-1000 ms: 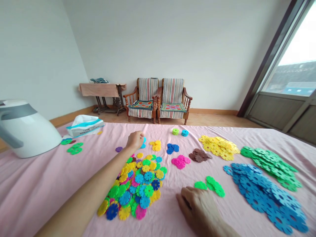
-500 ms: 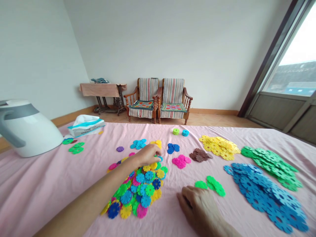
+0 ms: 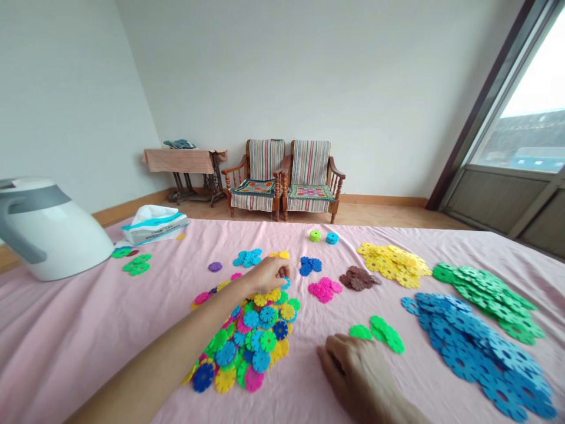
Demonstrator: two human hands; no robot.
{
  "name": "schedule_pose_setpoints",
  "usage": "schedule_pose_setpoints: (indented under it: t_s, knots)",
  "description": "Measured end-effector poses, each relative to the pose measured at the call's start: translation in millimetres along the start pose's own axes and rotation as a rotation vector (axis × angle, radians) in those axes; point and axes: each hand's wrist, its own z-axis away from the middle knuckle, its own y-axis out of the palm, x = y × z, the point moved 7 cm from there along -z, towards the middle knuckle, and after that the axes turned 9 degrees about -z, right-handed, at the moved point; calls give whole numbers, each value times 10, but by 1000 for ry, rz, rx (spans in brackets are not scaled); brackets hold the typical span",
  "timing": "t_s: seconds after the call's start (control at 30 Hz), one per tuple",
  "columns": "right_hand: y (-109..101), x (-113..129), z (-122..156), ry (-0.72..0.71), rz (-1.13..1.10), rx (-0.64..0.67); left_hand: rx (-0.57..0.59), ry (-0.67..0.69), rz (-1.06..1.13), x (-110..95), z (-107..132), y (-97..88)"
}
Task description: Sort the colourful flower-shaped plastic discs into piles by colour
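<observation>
My left hand (image 3: pixel 270 275) reaches over the far end of a mixed heap of plastic snowflake discs (image 3: pixel 260 335). Its fingers are pinched together, with a light blue disc (image 3: pixel 286 284) at the fingertips. Just beyond it lie several yellow discs (image 3: pixel 282 255). My right hand (image 3: pixel 355 368) rests curled on the cloth, right of the heap, its fingers bent under, so what they hold, if anything, is hidden. Close by its knuckles are a green disc (image 3: pixel 361 331) and a short row of green discs (image 3: pixel 387 334).
Sorted piles of yellow (image 3: pixel 392 262), green (image 3: pixel 485 300), blue (image 3: pixel 477 347), brown (image 3: pixel 358 278) and pink discs (image 3: pixel 325 289) lie on the right of the pink cloth (image 3: pixel 145 330). A white kettle (image 3: pixel 66 235) and a tissue pack (image 3: pixel 155 227) stand left. Two chairs (image 3: pixel 311 171) are behind.
Almost nothing differs. My left hand stays over the far end of the heap with its fingers pinched, and my right hand has not moved. The view shifts very slightly.
</observation>
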Motion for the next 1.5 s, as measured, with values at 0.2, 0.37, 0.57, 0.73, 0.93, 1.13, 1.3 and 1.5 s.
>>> schedule_pose_setpoints:
  t_s: [0.2,0.37,0.57,0.73,0.93,1.13,1.3,1.5]
  knots:
    - [-12,6,-3,-6,-7,-1,-228,-261,-19,681,-89,-327]
    - [-13,-4,-15,5,-4,2,-334,-459,-87,1148,-67,-497]
    - [-3,-2,-15,-2,-7,4,-372,-458,-151,1206,58,-636]
    - [-9,-6,-10,-5,-2,1,-143,-270,-109,983,227,-492]
    - [-11,9,-19,-16,3,-4,-61,-200,-143,796,358,-341]
    - [-16,16,-15,-14,2,-14,-39,-203,-113,711,321,-317]
    - [-16,4,-8,-8,-7,-19,-80,-234,-68,663,129,-316]
    - [-4,-9,-17,-3,-3,-8,-243,-343,-39,630,-303,-264]
